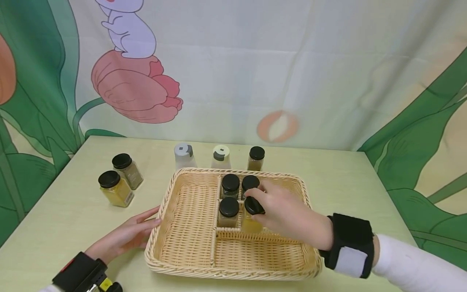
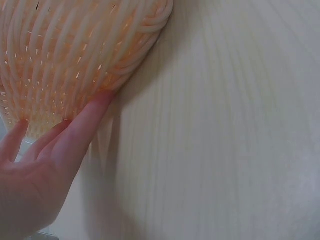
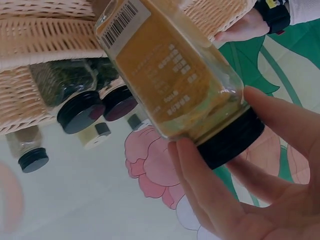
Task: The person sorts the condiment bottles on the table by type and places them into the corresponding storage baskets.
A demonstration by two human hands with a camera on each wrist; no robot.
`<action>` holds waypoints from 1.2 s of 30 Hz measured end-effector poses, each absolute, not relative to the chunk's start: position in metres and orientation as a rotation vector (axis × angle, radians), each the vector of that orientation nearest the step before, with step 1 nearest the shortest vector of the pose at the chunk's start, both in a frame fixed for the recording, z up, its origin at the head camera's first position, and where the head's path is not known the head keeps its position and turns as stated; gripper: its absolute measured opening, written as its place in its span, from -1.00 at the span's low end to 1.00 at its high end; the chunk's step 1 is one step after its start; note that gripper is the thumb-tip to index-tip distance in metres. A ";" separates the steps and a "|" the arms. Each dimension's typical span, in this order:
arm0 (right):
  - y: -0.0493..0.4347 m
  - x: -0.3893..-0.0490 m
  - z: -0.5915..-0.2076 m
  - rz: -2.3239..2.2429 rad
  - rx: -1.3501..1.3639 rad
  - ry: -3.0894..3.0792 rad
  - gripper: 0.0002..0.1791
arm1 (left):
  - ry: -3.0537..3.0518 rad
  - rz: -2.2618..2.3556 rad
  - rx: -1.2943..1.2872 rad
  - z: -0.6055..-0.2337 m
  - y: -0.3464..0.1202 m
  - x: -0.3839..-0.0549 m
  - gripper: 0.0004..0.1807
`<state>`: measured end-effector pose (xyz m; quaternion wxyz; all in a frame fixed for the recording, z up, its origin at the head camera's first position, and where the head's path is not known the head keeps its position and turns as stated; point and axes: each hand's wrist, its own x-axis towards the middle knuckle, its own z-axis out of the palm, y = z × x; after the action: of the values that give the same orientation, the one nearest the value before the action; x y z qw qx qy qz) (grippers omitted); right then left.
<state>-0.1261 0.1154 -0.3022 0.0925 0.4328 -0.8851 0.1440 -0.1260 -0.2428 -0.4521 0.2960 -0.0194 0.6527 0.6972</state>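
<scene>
While the left hand (image 1: 135,233) touched the side of the woven basket (image 1: 226,274), its fingers loosely straight and not wrapped round anything, the right hand (image 1: 281,207) pinched a yellow jar (image 1: 251,223) by its black lid (image 1: 251,206). The right hand's fingers and thumb were only as far apart as the lid was wide. The jar was nearly upright, at the small spaces in the middle of the basket, close to three other jars (image 1: 228,207). Its bottom was hard to see, so I could not tell if it touched the basket. The basket sat on the worktop (image 1: 350,182).

The jar looked like glass or hard, clear plastic, full of yellow stuff. I guessed it was a bit heavy for its size, stiff, and smooth enough to slip. If it was glass, a bump could crack it. The lid seemed a good place to hold, if it was screwed on tight. The flat sides might feel steadier, but the other jars left little room for fingers.
</scene>
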 end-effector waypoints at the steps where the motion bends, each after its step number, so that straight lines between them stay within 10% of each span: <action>1: 0.114 -0.125 -0.302 0.437 1.290 -2.622 -0.55 | 1.734 1.854 -0.053 -0.452 -0.243 -0.126 -0.25; 36: 0.075 -0.098 -0.330 0.564 1.439 -2.710 -0.65 | 1.733 1.847 -0.033 -0.451 -0.244 -0.126 -0.25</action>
<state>-0.0983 0.0751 -0.3300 0.0106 0.4613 -0.8686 0.1809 -0.1260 -0.2437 -0.4510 0.2994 -0.0125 0.6528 0.6957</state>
